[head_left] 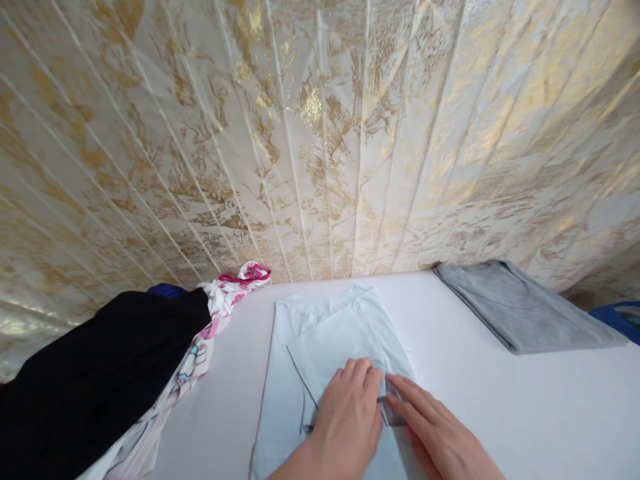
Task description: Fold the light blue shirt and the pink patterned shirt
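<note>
A pale blue shirt (325, 333) lies partly folded on the white tabletop, with a dark printed line design on its front. My left hand (347, 410) rests palm down on the shirt, its fingers stretched out and close together. Just right of it, my right hand (435, 423) lies along the shirt's right edge with fingers extended, its fingertips nearly touching the left hand. A grey patch of fabric (395, 413) shows between the two hands. The right thumb and the palms are mostly hidden.
On the left is a heap with a black garment (110, 367) over white and pink printed cloth (230, 293). A folded grey garment (520, 307) lies at the back right, beside a blue item (620, 320). A gold-patterned curtain (320, 147) hangs behind the white table (500, 407).
</note>
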`<action>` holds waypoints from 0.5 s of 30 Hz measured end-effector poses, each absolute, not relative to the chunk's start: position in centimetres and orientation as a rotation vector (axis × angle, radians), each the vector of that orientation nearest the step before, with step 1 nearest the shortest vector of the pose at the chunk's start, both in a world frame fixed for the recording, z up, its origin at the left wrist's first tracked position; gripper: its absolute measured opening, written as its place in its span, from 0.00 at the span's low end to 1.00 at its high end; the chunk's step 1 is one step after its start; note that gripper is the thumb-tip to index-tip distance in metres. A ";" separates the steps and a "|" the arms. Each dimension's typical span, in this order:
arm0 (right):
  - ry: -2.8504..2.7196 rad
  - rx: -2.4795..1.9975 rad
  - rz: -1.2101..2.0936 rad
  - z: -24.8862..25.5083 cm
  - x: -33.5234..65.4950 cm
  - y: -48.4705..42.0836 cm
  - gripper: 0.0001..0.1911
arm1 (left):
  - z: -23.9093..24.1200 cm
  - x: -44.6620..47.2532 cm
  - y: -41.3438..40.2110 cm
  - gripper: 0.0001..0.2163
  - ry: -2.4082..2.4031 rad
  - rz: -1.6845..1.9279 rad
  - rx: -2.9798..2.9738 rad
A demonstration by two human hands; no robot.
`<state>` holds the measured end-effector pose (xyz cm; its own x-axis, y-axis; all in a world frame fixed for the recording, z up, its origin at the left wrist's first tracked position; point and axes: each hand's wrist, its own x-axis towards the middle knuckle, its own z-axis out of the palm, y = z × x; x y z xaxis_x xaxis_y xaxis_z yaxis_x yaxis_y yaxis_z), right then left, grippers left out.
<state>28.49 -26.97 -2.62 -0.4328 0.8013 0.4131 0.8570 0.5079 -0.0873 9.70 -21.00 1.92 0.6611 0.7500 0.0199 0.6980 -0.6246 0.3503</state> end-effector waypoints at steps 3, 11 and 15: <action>-2.304 -1.362 -0.097 -3.6 27.7 -26.9 0.28 | 2.5 11.0 -20.2 0.15 1.208 0.210 2.576; -2.235 -1.418 0.025 -3.9 27.4 -26.9 0.31 | 1.9 10.4 -19.3 0.14 1.303 0.322 2.426; -2.224 -1.397 0.067 -3.7 27.3 -26.7 0.33 | 2.1 10.5 -19.3 0.12 1.325 0.311 2.428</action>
<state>27.31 -26.70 -3.73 -0.3415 0.8545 0.3914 0.8294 0.4699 -0.3021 10.55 -19.29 2.06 0.5371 0.8432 0.0222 0.7648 -0.4980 0.4087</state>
